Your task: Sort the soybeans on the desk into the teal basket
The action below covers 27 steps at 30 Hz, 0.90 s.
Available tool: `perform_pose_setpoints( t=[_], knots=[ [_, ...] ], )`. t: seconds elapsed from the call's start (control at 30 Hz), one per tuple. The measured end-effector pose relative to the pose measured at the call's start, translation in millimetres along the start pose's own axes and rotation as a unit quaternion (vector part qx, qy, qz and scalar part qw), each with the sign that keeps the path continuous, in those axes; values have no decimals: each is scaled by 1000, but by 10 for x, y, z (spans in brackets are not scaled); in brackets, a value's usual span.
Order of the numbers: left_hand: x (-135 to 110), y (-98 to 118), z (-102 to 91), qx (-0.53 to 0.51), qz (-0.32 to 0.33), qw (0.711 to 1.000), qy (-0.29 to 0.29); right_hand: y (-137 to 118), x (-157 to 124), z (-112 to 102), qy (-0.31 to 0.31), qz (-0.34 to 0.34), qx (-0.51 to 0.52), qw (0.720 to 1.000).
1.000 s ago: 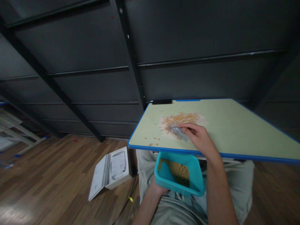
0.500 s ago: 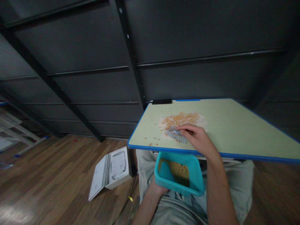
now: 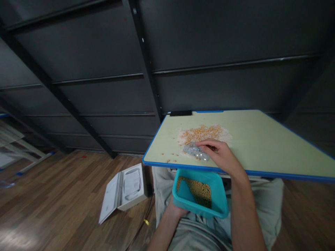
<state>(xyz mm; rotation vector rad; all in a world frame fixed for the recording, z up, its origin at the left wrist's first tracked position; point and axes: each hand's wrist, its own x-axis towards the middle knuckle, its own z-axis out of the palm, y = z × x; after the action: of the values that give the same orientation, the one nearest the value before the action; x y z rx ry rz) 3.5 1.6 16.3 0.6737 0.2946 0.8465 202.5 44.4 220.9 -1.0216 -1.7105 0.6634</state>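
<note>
My right hand (image 3: pixel 216 150) is closed, its thumb and fingertips pinching a clear, shiny piece of plastic (image 3: pixel 195 152) low over the tabletop. Around and behind the plastic lie many round tan beans (image 3: pixel 202 131) amid a pale powder or flour-like layer (image 3: pixel 225 136). A few beans are scattered to the left. Below the table edge, a turquoise plastic tub (image 3: pixel 221 195) rests at my lap, partly filled with yellowish-green beans (image 3: pixel 200 190). My left hand (image 3: pixel 178 208) holds the tub from its lower left side; its fingers are hidden beneath.
The pale table (image 3: pixel 272 143) has a blue edge and a black strip (image 3: pixel 180 113) at its back left corner. An open white box (image 3: pixel 133 184) stands on the wooden floor, beside a black cable (image 3: pixel 140 228). Dark metal panels (image 3: pixel 110 94) rise behind the table.
The plastic in my right hand has tilted or shifted slightly and catches the light differently. My right hand has barely moved; my left hand and the tub stay in place.
</note>
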Motion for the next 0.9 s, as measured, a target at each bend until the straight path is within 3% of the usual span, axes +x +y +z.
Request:
perform_pose_setpoints(
  t=[0.33, 0.67, 0.9],
  knots=[
    [27, -50, -65, -5, 3, 1000, 16, -21, -2, 2, -1, 6, 0, 1000],
    [36, -20, -7, -22, 1, 1000, -7, -21, -6, -5, -23, -13, 2, 1000],
    [19, -16, 15, -67, -13, 997, 17, -27, -7, -1, -29, -11, -3, 1000]
  ],
)
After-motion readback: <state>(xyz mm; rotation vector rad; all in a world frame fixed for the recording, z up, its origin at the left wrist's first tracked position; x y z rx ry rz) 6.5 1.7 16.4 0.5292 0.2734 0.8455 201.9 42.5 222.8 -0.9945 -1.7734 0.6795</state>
